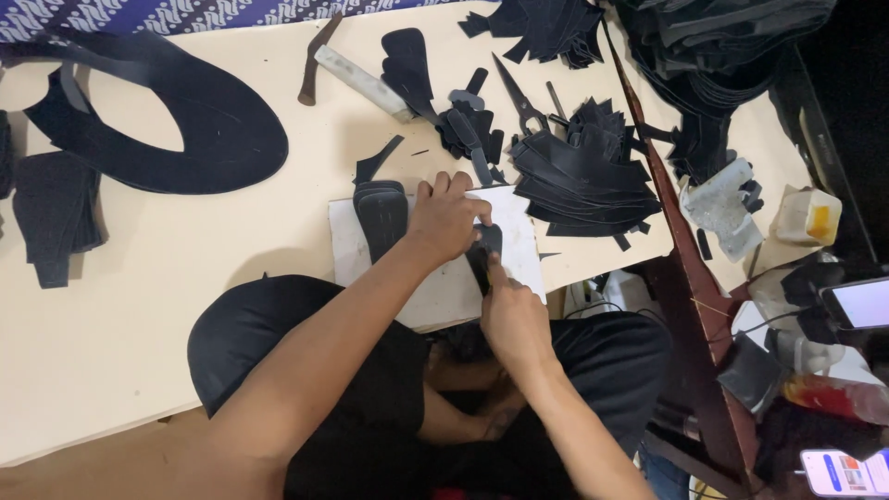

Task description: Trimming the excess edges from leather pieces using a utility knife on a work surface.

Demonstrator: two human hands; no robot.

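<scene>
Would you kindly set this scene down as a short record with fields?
Surface: cream table
Work base: white board
Left hand: presses a small black piece onto the board
Right hand: forefinger on the same piece
Beside left hand: stack of black pieces
Further back: scissors, pile of black cut pieces

A pale cream board serves as the low worktable and fills most of the view. Beyond its far edge runs a strip of blue-and-white patterned cloth. Along the board's right edge lies a dark red-brown wooden beam, running from the far side down toward the near right corner. Right of the beam sits a second pale surface, and past that the room falls into dark shadow. Below the board's near left edge shows bare tan floor. Light is even and soft, with faint shadows on the board.
</scene>
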